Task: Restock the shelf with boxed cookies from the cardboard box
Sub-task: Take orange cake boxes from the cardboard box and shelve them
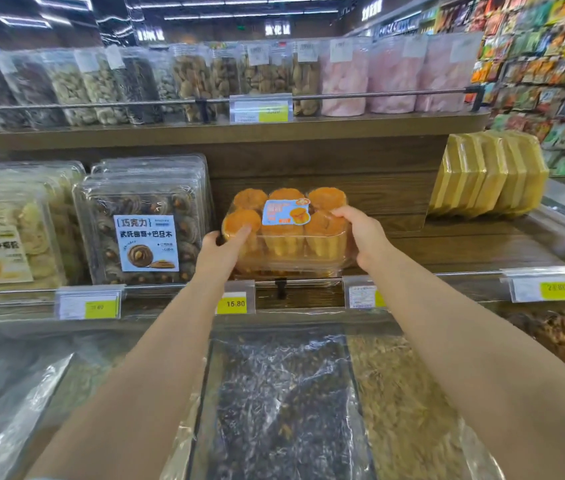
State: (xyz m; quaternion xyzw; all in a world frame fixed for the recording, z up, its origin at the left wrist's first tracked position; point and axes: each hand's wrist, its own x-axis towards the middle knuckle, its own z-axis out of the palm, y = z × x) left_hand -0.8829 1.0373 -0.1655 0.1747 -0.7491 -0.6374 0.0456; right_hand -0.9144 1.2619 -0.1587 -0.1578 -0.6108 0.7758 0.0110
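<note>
Clear box of orange cookies (pixel 288 237): at front of wooden shelf (pixel 464 251), just right of chocolate cookie boxes (pixel 142 220). Left hand (pixel 225 249) grips its left end, right hand (pixel 364 233) its right end

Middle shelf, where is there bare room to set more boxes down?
Bare wood lies right of the cake box that the left hand and right hand hold, bordered by the yellow packs and the front rail. Left is crowded: chocolate cookie boxes stand close beside it.

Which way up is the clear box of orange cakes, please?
Upright: the clear box has its label and cake tops facing up.
</note>
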